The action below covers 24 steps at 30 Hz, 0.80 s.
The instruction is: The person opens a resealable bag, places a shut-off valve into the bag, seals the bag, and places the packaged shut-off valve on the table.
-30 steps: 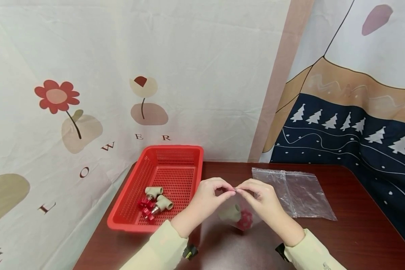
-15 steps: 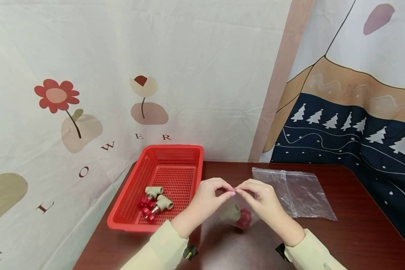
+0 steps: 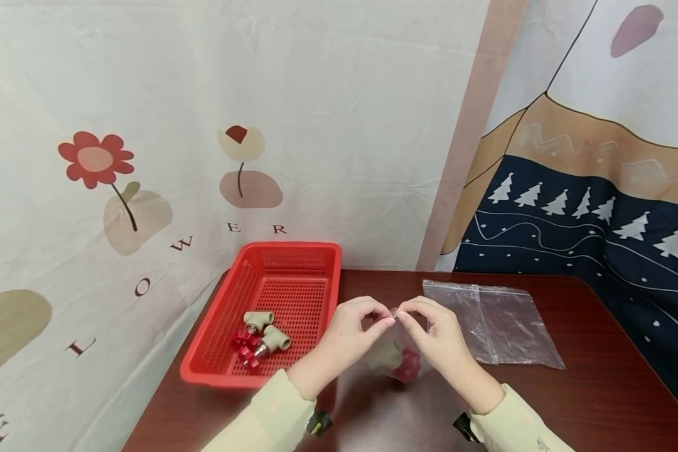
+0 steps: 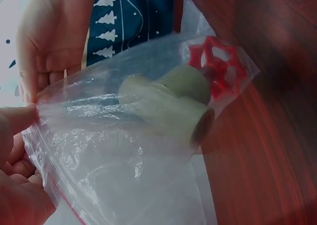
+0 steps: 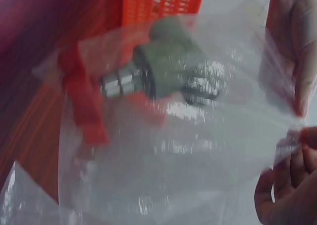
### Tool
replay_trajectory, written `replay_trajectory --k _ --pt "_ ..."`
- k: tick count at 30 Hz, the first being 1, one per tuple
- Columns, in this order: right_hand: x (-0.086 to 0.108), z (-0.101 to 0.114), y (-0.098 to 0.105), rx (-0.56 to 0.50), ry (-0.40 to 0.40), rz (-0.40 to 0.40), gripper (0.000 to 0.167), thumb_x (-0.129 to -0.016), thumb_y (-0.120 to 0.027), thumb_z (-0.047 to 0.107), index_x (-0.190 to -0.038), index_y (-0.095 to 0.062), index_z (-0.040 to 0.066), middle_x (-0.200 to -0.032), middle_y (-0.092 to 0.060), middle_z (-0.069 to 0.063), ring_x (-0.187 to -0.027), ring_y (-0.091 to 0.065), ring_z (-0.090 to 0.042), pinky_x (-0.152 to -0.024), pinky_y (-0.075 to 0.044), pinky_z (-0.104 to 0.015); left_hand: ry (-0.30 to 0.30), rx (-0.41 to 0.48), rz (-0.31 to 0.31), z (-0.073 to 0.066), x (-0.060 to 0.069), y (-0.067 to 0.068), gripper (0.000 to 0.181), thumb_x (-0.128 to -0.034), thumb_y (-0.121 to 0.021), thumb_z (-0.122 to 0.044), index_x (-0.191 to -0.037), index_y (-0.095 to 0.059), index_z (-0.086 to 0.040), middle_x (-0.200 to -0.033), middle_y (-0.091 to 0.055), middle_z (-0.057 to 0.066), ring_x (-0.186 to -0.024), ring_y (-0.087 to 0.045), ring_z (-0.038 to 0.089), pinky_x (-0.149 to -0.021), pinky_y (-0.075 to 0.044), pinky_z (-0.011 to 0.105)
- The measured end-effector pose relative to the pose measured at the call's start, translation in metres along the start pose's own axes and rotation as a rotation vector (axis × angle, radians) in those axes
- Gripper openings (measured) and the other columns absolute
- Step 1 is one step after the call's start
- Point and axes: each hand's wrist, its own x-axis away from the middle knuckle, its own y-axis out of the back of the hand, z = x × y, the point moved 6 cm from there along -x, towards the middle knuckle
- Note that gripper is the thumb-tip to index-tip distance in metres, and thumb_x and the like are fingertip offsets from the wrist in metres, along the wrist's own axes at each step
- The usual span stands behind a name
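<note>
Reddish-brown counter spreads beneath my left fingers and right fingers, both pinching a zip-lock bag; inside it, below them, is a red-wheeled pipe valve.

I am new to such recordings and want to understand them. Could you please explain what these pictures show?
There is no machine: these are a person's bare left hand and right hand. The wide picture comes from a camera on the head; the two closer ones come from cameras on each wrist. Both hands pinch the edge of a clear bag with a valve inside. On the table are a basket with two more valves and some flat plastic.
</note>
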Motion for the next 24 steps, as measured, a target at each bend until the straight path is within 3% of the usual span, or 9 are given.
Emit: replay_trajectory --k 5,10,24 --pt "-0.004 0.016 0.005 -0.007 -0.045 -0.053 0.012 -0.077 -0.069 -0.010 -0.082 -0.068 0.000 -0.077 -0.065 -0.009 -0.071 -0.053 -0.012 -0.061 -0.042 -0.014 0.002 -0.008 0.010 0.000 0.001 0.003 0.007 -0.0855 -0.071 -0.022 -0.086 -0.069 -0.016 -0.082 -0.063 -0.008 -0.076 -0.055 0.003 -0.069 -0.051 0.021" --pt "-0.004 0.014 0.007 -0.025 -0.070 -0.071 0.013 -0.076 -0.070 -0.011 -0.082 -0.069 0.000 -0.077 -0.065 -0.011 -0.071 -0.053 -0.011 -0.060 -0.044 -0.014 0.012 -0.002 0.024 0.002 0.004 0.003 0.007 -0.0856 -0.071 -0.022 -0.086 -0.069 -0.015 -0.082 -0.063 -0.006 -0.075 -0.055 0.004 -0.068 -0.050 0.018" --pt "-0.004 0.006 0.005 -0.078 -0.062 -0.052 0.012 -0.077 -0.067 -0.013 -0.083 -0.069 -0.002 -0.075 -0.063 -0.012 -0.068 -0.053 -0.011 -0.057 -0.045 -0.016 0.137 0.092 0.101 0.015 0.011 0.002 0.009 -0.0834 -0.073 -0.021 -0.085 -0.068 -0.013 -0.075 -0.060 -0.005 -0.069 -0.053 0.004 -0.065 -0.051 0.019"
